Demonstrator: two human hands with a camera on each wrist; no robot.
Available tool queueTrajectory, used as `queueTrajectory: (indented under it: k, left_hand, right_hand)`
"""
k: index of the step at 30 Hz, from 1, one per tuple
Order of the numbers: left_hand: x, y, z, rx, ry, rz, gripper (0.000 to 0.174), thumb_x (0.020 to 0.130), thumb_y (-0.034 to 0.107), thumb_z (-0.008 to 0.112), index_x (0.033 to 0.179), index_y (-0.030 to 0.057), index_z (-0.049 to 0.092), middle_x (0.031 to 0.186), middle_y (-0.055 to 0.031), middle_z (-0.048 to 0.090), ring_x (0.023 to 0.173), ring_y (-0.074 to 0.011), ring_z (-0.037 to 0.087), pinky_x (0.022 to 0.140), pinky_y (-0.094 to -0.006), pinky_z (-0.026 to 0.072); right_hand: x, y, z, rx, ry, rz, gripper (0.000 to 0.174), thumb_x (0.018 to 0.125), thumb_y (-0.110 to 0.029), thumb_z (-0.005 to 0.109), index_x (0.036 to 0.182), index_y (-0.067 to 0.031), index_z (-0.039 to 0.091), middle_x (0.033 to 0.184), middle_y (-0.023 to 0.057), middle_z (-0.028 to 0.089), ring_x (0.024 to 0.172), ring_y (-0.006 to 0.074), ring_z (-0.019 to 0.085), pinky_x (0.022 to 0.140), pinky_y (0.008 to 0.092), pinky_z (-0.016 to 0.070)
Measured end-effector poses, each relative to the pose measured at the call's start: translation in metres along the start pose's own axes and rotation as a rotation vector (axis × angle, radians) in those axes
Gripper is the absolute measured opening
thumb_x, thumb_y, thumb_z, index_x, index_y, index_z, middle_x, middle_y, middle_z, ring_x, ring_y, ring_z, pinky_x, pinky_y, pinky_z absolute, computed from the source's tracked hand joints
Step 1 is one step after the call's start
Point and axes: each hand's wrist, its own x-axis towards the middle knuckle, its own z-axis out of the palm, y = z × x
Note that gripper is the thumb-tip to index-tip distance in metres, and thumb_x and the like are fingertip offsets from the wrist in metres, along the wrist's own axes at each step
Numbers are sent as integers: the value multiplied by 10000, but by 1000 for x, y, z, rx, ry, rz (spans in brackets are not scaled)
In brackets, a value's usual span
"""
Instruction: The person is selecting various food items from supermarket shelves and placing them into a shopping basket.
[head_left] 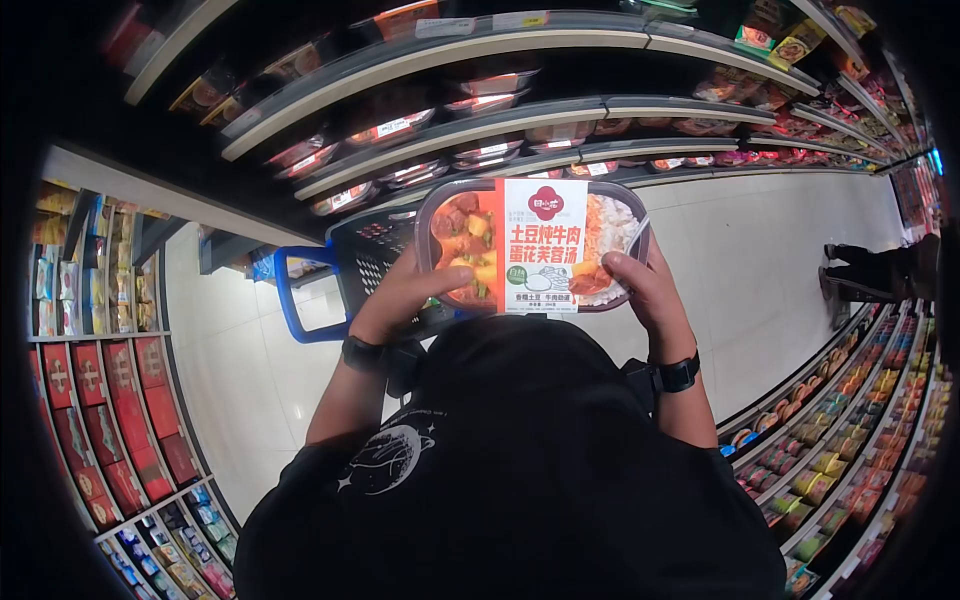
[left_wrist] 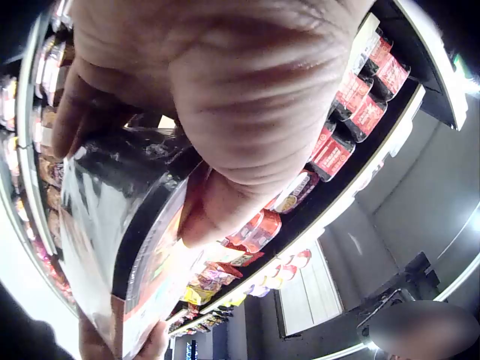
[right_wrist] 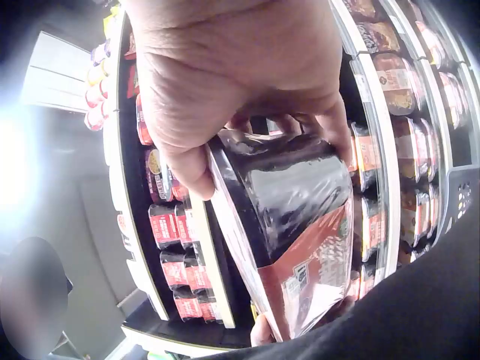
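A packaged ready meal (head_left: 541,250) in a black plastic tray is held up in front of the chest in the head view. Its white and orange label band crosses the middle, with stew showing on the left and rice on the right. My left hand (head_left: 408,295) grips the left end, thumb over the top edge. At the opposite end my right hand (head_left: 655,290) holds on the same way, thumb on the film. Both wrist views show the black tray side, seen as the tray (left_wrist: 131,199) and the tray (right_wrist: 304,187), with fingers curled beneath it.
Behind the meal a shopping basket (head_left: 345,270) with a blue handle stands on the left. Shelves (head_left: 440,150) of similar packed meals curve across the front. Red boxes (head_left: 115,420) fill shelving at left, and packaged goods (head_left: 830,460) line the right. Another person (head_left: 868,270) stands at far right.
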Motion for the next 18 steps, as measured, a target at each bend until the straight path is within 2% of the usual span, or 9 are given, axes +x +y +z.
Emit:
queueTrajectory:
  k: [6,9,10,13,14,15,17,18]
  left_hand:
    - [7,-2,-2,-50,15,11,760,789,121,711,1426,-9,318,1375,-141,498,1221,-234,540,1037,-368,434]
    - [7,-1,-1,-82,25,44,709,806,59,687,1418,-6,334,1339,-128,514,1204,-220,533,1026,-357,430]
    - [7,0,-4,6,-19,71,754,856,266,714,1435,-3,314,1386,-141,478,1262,-243,495,1057,-383,407]
    - [10,-4,-14,-474,-147,217,917,858,552,648,1475,2,250,1446,-153,420,1332,-269,431,1085,-410,380]
    - [16,1,-9,-384,-141,278,1039,821,735,513,1508,28,183,1486,-156,371,1378,-286,371,1116,-425,343]
    - [20,0,-1,-454,-64,311,1043,806,607,668,1520,48,154,1490,-143,369,1373,-262,381,1124,-422,331]
    - [28,12,20,-89,27,237,1080,741,441,804,1521,57,163,1488,-127,377,1367,-232,388,1130,-405,322]
    - [36,5,15,-95,-81,238,1079,709,409,828,1508,49,198,1468,-123,401,1341,-221,412,1101,-379,349]
  right_hand:
    - [-10,-14,5,5,43,-33,710,826,-181,683,1412,21,337,1325,148,514,1203,209,519,1039,350,396]
    - [-8,-16,5,29,30,-54,688,852,-196,669,1413,20,334,1330,149,514,1208,211,522,1041,353,400]
    - [-8,-15,5,44,22,-61,676,864,-202,660,1412,20,334,1332,148,514,1211,214,523,1043,355,402]
    - [-3,-9,2,314,18,7,666,881,-259,635,1410,29,351,1346,168,520,1224,245,537,1018,373,445]
    - [-2,1,-5,418,-16,62,650,924,-353,585,1412,18,370,1355,191,519,1216,268,547,1020,413,444]
    - [1,11,-10,609,-85,129,630,941,-346,551,1423,8,354,1380,199,493,1237,285,530,1036,436,428]
    - [9,24,-8,992,-235,278,590,976,-332,481,1446,-12,323,1428,215,439,1278,319,495,1067,483,395]
    - [9,24,6,996,-252,300,639,975,-413,457,1458,-21,313,1429,240,427,1274,357,488,1055,536,388]
